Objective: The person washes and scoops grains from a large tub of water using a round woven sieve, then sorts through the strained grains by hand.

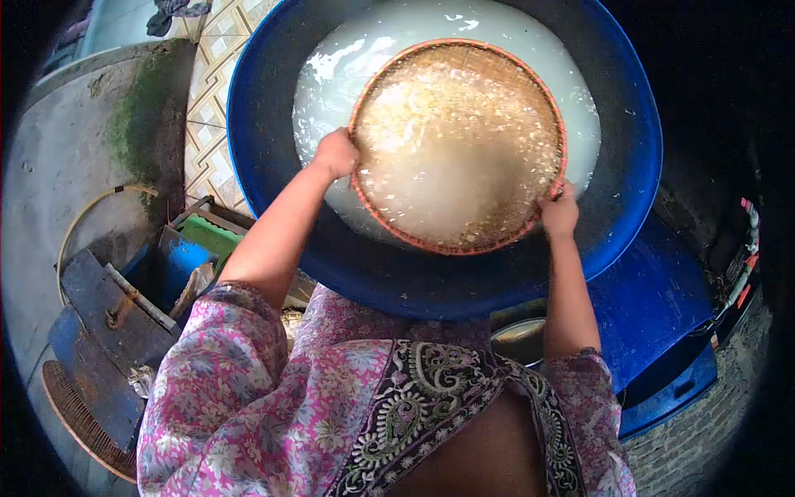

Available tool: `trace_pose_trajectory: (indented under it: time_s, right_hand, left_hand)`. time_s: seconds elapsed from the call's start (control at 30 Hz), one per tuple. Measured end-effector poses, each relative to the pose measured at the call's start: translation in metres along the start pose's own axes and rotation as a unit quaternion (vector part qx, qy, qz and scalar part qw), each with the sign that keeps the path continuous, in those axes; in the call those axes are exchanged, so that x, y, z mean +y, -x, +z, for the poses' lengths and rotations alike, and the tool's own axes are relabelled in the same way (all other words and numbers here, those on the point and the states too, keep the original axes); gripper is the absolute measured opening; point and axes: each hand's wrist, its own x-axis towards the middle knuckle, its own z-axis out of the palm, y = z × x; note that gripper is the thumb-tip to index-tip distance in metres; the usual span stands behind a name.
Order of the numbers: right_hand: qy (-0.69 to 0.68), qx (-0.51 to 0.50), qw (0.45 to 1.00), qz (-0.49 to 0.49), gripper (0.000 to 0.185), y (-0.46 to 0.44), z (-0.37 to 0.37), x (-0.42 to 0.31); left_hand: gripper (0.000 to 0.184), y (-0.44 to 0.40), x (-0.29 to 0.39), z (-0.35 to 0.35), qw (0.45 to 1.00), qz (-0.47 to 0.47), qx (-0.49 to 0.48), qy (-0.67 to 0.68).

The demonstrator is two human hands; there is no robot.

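Note:
A round woven basket point(460, 149) with a reddish rim lies in cloudy whitish water point(331, 74) inside a large blue tub point(397, 290). Small pale pieces are spread in the basket under a layer of water, with a darker murky patch toward its lower right. My left hand point(337, 153) is closed round the rim on the left side. On the lower right side, my right hand point(560, 210) grips the rim, its fingers partly hidden.
Left of the tub are a patterned tiled floor point(214, 141), a mossy concrete wall point(137, 124), a curved hose point(79, 224) and metal boxes point(116, 331). A blue barrel point(654, 290) and a metal bowl point(522, 338) are at the lower right.

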Motion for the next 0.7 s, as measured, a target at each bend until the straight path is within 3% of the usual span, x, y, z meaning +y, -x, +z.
trace_pose_trajectory:
  time_s: [0.17,0.37,0.43,0.7]
  right_hand:
    - [-0.022,0.085,0.996,0.000,0.042,-0.020,-0.033,0.021]
    - [0.038,0.167,0.985,0.018,0.045,-0.039,-0.054,0.031]
    - [0.053,0.236,0.970,0.015,0.046,-0.037,-0.056,0.017]
    - [-0.049,0.268,0.961,0.049,0.046,-0.048,-0.020,0.012]
  left_hand:
    - [0.028,-0.025,0.046,0.021,0.998,0.028,-0.049,0.013]
    - [0.028,-0.066,0.088,0.029,0.997,0.072,0.003,0.025]
    - [0.029,-0.079,0.097,0.025,0.996,0.083,0.022,0.029]
    - [0.027,-0.110,0.108,0.001,0.989,0.117,0.081,0.039]
